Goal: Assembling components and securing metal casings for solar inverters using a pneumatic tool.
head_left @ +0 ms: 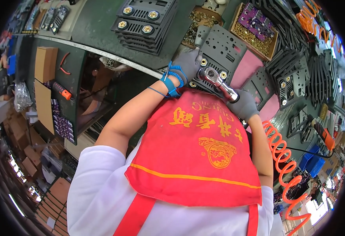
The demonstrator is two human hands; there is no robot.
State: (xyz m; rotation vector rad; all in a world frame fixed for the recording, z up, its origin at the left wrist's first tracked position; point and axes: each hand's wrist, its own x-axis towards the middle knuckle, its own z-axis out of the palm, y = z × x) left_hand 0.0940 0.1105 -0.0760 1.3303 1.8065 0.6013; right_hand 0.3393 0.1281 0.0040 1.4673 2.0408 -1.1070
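My right hand [243, 105], in a grey glove, is closed round the handle of a ratchet wrench [224, 89] with a red and silver body. The wrench head sits over the near part of a black perforated plate [221, 48], among its brass hex nuts [223, 74]. At the plate's left edge my left hand [187, 66], also gloved, has its fingers curled against the plate. Its fingertips are partly hidden. A blue strap [170, 85] circles my left wrist.
A stack of similar black plates [141, 37] with brass nuts stands on the green table [97, 25]. Boxes of small brass parts [255, 45] lie beyond the plate, with a purple circuit board [255, 20] on one. More plates [294, 84] and an orange coiled hose [284, 173] are right.
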